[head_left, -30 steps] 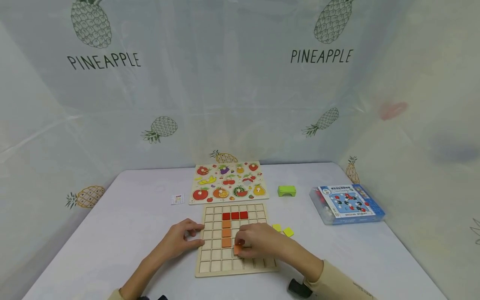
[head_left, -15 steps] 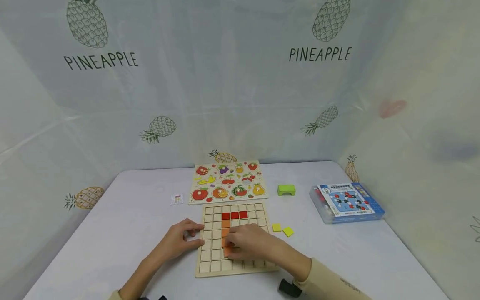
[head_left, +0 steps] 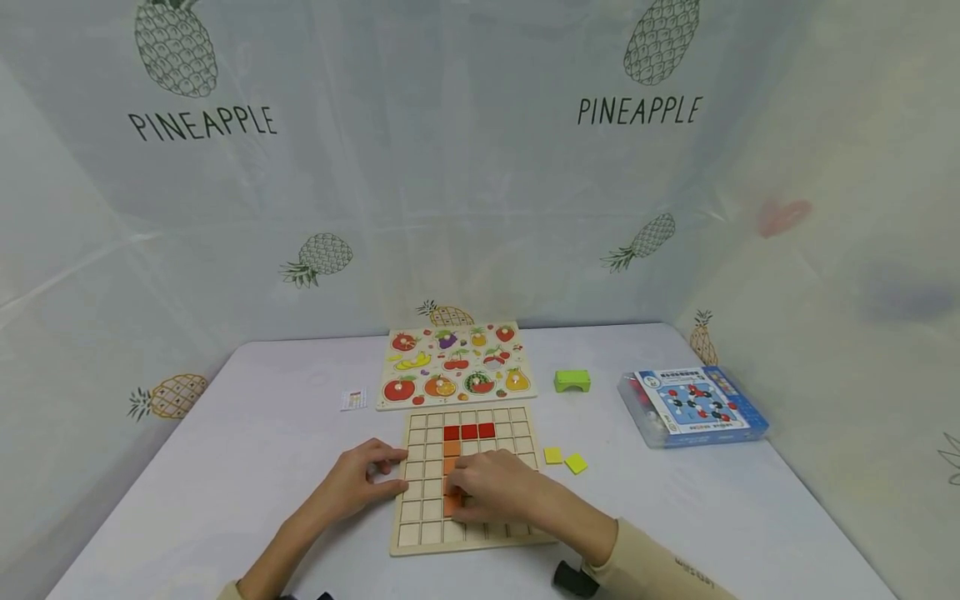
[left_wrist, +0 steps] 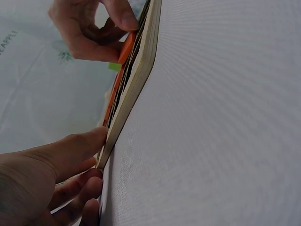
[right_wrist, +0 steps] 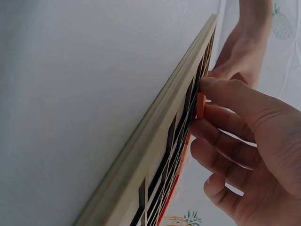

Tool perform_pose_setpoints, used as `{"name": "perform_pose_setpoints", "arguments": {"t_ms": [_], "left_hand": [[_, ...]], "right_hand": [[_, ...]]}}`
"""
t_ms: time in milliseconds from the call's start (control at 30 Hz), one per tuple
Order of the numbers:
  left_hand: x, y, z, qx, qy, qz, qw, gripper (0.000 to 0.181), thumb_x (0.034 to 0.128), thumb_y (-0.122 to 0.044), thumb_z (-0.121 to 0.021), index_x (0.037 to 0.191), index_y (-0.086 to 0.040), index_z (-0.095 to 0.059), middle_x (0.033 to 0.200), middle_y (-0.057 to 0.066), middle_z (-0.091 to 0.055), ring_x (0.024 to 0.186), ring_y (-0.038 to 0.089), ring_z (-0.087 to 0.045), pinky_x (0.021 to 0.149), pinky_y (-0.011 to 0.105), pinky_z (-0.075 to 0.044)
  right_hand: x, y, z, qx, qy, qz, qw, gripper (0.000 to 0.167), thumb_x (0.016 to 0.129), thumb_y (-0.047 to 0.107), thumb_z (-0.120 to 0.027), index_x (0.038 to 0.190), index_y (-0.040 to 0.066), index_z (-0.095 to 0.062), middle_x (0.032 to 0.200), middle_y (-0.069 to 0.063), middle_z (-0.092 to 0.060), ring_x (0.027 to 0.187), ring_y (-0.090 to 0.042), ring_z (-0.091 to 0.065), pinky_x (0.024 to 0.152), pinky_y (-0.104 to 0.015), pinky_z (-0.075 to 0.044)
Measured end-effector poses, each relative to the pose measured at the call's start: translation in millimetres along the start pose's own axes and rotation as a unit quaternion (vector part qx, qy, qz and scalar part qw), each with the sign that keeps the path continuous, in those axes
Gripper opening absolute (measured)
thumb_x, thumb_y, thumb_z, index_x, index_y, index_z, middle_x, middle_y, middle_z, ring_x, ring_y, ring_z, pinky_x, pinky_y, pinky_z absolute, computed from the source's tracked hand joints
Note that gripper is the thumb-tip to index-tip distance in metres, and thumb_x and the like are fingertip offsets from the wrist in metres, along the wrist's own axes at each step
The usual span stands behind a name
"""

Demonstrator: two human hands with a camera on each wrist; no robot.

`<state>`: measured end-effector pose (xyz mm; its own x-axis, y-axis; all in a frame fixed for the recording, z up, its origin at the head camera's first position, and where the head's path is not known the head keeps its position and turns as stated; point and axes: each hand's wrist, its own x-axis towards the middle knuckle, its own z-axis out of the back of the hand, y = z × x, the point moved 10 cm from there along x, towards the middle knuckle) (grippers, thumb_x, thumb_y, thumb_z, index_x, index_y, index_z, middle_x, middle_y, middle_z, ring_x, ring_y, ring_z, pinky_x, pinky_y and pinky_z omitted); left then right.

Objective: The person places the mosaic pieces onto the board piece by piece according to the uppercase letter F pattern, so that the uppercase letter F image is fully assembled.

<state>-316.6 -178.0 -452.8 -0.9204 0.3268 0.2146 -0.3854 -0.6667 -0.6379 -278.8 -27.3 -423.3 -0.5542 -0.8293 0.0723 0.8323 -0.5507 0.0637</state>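
Note:
A wooden grid board (head_left: 432, 510) lies flat on the table. Three red tiles (head_left: 469, 432) form a row near its top, and a column of orange tiles (head_left: 452, 449) runs down from the row's left end, partly covered by my fingers. My right hand (head_left: 495, 485) pinches another orange tile (right_wrist: 201, 106) between thumb and fingers at the column's lower end; the tile stands tilted in the right wrist view. At the board's left edge, the thumb and fingertips of my left hand (head_left: 358, 481) touch the rim, the fingers loosely bent.
Two yellow tiles (head_left: 564, 458) lie right of the board. Behind it is a fruit puzzle board (head_left: 459, 364), with a green block (head_left: 573, 381) beside it. A boxed molecule set (head_left: 693, 408) sits farther right. A small printed card (head_left: 355, 399) lies at left.
My right hand has moved left with the orange tile, bringing it under the orange column and slightly down. The left hand stays at the board's edge.

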Motion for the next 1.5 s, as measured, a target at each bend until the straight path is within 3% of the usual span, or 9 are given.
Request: {"name": "perform_pose_setpoints", "arguments": {"t_ms": [367,667,1000,1500], "left_hand": [[-2.6,-3.2,1.4,-0.007,0.002,-0.005,1.0,0.044,0.0773,-0.032,-0.083,0.114,-0.01,-0.073,0.096,-0.002,-0.064,0.083,0.012,-0.055,0.061,0.017,-0.042],[-3.1,-5.8,2.0,-0.006,0.01,-0.002,0.9999,0.044,0.0785,-0.031,-0.082,0.115,-0.01,-0.072,0.098,-0.002,-0.064,0.083,0.011,-0.054,0.062,0.017,-0.043],[-1.1,-5.7,5.0,-0.009,0.005,-0.001,0.9999,0.043,0.0782,-0.03,-0.082,0.115,-0.01,-0.072,0.096,-0.002,-0.064,0.082,0.012,-0.054,0.061,0.017,-0.042],[-0.5,-1.5,-1.4,-0.012,0.015,0.009,0.9998,0.045,0.0777,-0.033,-0.082,0.116,-0.01,-0.072,0.097,-0.002,-0.063,0.083,0.012,-0.054,0.062,0.018,-0.041]], "right_hand": [[-8.2,-13,9,0.017,-0.014,-0.022,0.9995,0.018,0.089,0.043,-0.069,0.095,0.027,-0.073,0.084,0.014,-0.063,0.066,0.004,-0.049,0.058,-0.014,-0.041],[-43.8,-68,20,0.059,-0.006,-0.104,0.9928,0.019,0.086,0.036,-0.074,0.097,0.021,-0.073,0.089,0.01,-0.067,0.075,0.0,-0.055,0.066,-0.022,-0.047],[-87.0,-125,23,0.087,-0.035,-0.162,0.9822,0.022,0.081,0.028,-0.078,0.101,0.019,-0.074,0.097,0.006,-0.068,0.067,-0.003,-0.049,0.058,-0.021,-0.042],[-97.8,-140,15,0.08,-0.042,-0.17,0.9813,0.015,0.079,0.022,-0.079,0.094,0.02,-0.074,0.09,0.008,-0.066,0.075,-0.007,-0.057,0.063,-0.02,-0.046]]}}
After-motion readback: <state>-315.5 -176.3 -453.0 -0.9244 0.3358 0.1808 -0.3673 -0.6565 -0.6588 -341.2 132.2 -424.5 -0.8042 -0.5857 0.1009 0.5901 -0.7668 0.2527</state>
